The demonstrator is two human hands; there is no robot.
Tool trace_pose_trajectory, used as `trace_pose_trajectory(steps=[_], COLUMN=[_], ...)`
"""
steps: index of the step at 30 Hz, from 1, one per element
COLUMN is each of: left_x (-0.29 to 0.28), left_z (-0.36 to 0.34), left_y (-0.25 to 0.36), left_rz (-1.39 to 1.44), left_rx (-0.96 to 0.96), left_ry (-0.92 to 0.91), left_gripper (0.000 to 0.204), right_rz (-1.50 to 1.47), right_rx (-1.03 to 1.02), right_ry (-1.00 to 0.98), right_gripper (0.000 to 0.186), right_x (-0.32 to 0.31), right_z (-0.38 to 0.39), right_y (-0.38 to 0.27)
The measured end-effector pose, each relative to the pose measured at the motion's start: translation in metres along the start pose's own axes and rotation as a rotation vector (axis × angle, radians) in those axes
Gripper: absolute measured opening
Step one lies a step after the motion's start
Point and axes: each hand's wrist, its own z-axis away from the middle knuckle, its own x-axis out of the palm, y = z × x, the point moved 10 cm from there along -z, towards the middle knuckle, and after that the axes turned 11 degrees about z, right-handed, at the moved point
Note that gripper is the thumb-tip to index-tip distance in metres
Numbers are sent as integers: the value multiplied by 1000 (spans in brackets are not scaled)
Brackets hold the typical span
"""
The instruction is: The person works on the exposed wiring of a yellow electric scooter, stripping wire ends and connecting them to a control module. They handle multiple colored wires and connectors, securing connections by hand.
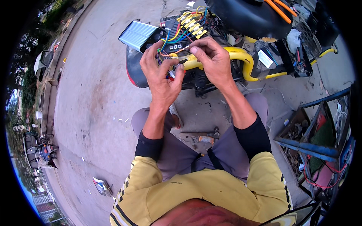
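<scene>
My left hand [162,77] grips several coloured wires with small connectors [172,74], its fingers curled around them. Close beside it, my right hand [213,64] pinches a thin wire end with a small terminal [186,48] between thumb and forefinger. Just beyond my hands are a finned silver controller box [136,34], a yellow terminal block [191,24] with wires fixed to it, and more cables on an electric scooter. Its bent yellow frame tube [247,66] runs behind my right hand, and the wire ends near my left fingertips are partly hidden.
A black seat [245,17] carries orange-handled pliers [278,11]. A hammer [200,133] lies on the concrete between my legs. A blue metal tool cart [309,145] stands at right, a tray of items [102,186] at lower left, a parked vehicle [41,150] at far left.
</scene>
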Motion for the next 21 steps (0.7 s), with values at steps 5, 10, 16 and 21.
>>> trace_pose_trajectory(steps=[5,10,16,21], left_x=[-13,-16,-16,-14], left_z=[1,-1,-5,-4], left_y=[3,-2,5,0], left_rz=[1,17,35,-11], left_rx=[79,37,31,69], left_ry=[96,174,159,165], left_gripper=[24,27,27,29], right_rz=[197,206,227,221], right_rx=[-142,-134,-127,-139], right_ry=[-34,-64,-70,-68], right_gripper=[12,12,11,11], right_x=[5,9,7,9], right_z=[2,2,2,3], right_y=[-18,-18,-18,-20])
